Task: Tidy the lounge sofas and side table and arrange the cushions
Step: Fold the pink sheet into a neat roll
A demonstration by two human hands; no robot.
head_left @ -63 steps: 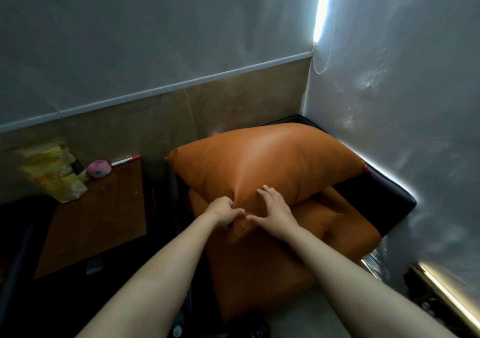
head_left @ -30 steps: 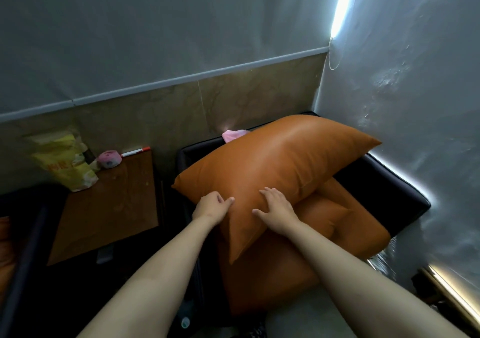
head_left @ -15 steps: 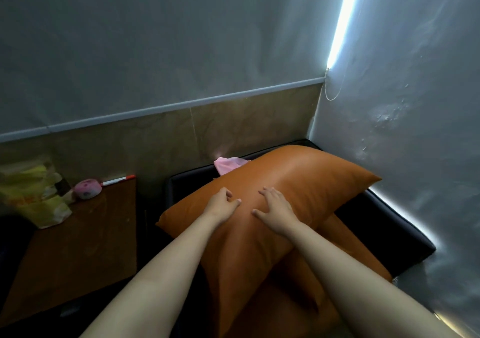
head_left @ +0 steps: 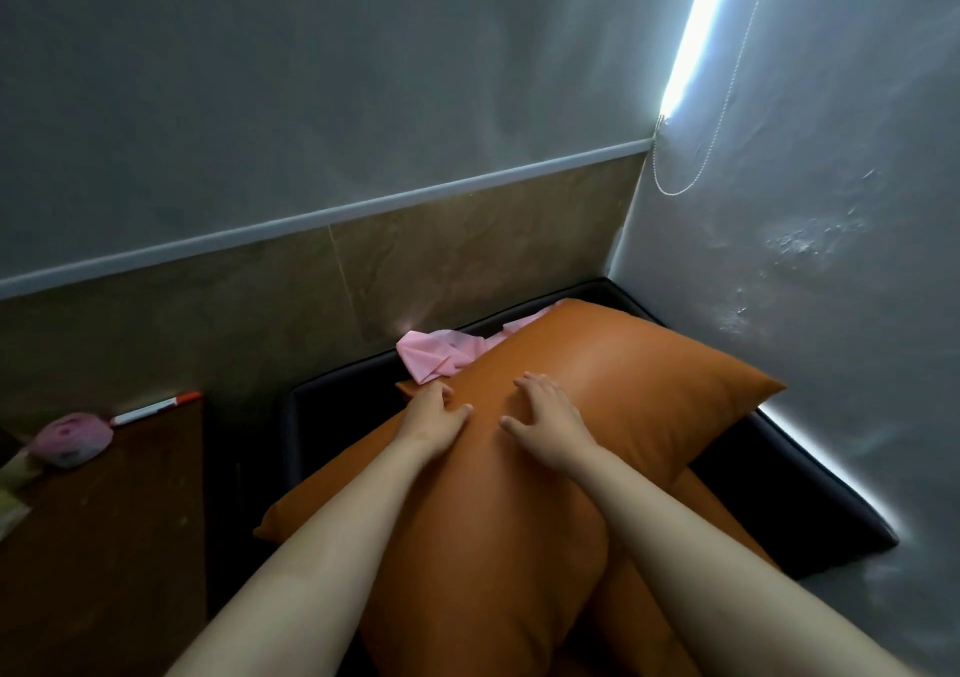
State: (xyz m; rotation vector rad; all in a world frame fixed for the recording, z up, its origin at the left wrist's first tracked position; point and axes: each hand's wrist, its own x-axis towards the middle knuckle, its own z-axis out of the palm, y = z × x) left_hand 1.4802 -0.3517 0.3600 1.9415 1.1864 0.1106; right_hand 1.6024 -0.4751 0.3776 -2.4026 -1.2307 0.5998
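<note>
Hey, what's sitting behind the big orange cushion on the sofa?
A crumpled pink cloth pokes out behind the orange cushion, against the back of the black sofa. The cushion covers the rest of it and whatever else lies there.

A black sofa (head_left: 810, 494) fills the corner where the two walls meet, its dark frame showing along the back and the right side. Its orange seat (head_left: 644, 635) shows only in part. A large orange cushion (head_left: 649, 395) lies aslant across it, one corner toward the right-hand wall and another hanging over the left front. A crumpled pink cloth (head_left: 436, 356) lies at the back of the sofa, partly under the cushion's far edge.

Left of the sofa stands a brown wooden table (head_left: 104, 546). At its far edge lie a pink round object (head_left: 70, 440) and, just beside it, a white marker pen (head_left: 153, 408) with a red cap. A yellowish packet (head_left: 10, 484) is cut off by the picture's left edge.
</note>
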